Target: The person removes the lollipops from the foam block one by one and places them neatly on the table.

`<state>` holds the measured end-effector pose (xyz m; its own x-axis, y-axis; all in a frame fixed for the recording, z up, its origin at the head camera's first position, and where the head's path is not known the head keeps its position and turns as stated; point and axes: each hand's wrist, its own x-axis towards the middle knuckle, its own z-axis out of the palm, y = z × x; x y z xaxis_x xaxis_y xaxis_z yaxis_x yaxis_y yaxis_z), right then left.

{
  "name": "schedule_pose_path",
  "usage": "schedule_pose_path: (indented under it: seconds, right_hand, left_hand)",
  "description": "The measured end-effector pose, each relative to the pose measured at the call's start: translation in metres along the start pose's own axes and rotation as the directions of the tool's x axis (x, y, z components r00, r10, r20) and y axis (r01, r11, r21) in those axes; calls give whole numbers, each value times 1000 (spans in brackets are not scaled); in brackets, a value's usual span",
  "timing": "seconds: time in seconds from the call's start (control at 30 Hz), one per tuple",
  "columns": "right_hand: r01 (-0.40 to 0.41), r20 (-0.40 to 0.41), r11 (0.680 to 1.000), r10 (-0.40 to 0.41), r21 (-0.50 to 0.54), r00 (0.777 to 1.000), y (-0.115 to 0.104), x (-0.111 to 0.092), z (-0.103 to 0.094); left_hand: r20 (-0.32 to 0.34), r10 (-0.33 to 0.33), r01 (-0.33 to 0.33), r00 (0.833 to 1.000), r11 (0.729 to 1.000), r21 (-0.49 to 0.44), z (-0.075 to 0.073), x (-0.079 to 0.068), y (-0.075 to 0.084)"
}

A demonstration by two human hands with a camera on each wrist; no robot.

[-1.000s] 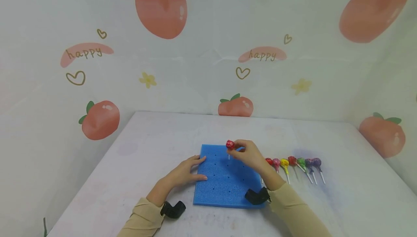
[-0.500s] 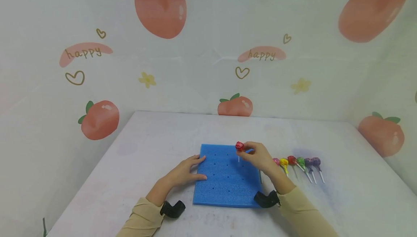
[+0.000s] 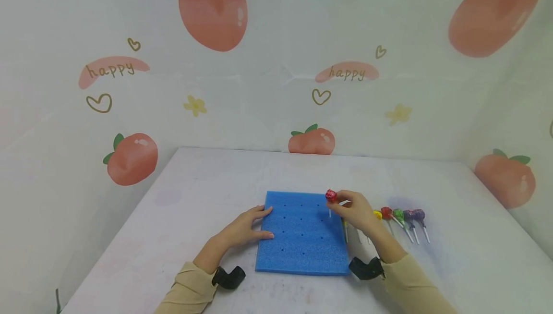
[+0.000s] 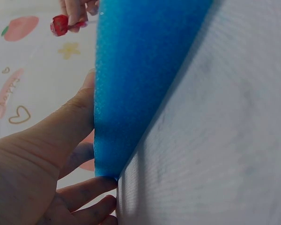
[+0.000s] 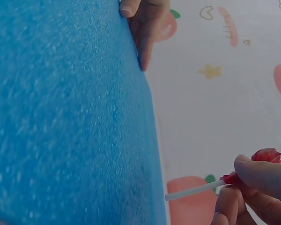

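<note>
A blue foam block (image 3: 302, 239) with rows of small holes lies flat on the white table (image 3: 194, 194). My left hand (image 3: 248, 227) rests on its left edge with straight fingers, thumb on top (image 4: 61, 126). My right hand (image 3: 356, 211) pinches a red lollipop (image 3: 330, 196) just below its head, stick pointing down over the block's far right corner. In the right wrist view the lollipop's (image 5: 264, 157) white stick hangs free beside the foam (image 5: 70, 117).
Several more lollipops (image 3: 399, 218), red, yellow, green and purple, lie in a row on the table right of the block, partly hidden by my right hand. Peach-patterned sheets wall in the table at back and sides.
My right hand has carried the red lollipop rightward, from above the block's middle to its far right corner. The left hand has stayed on the block's edge.
</note>
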<state>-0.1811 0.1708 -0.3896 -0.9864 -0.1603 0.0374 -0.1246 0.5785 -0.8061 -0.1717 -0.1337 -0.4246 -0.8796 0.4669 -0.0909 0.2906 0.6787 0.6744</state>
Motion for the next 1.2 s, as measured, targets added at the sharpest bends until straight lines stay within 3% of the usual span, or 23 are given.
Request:
schedule_pose_path:
  seconds: [0.4, 1.2]
  right_hand:
    - [-48, -13, 999, 48, 1, 999, 5, -10, -16]
    - [-110, -98, 984, 96, -144, 990, 21, -29, -52]
  left_hand:
    - [2, -8, 8, 1000, 1000, -16, 0, 1, 0]
    - [-1, 0, 0, 1000, 1000, -9, 0, 0, 0]
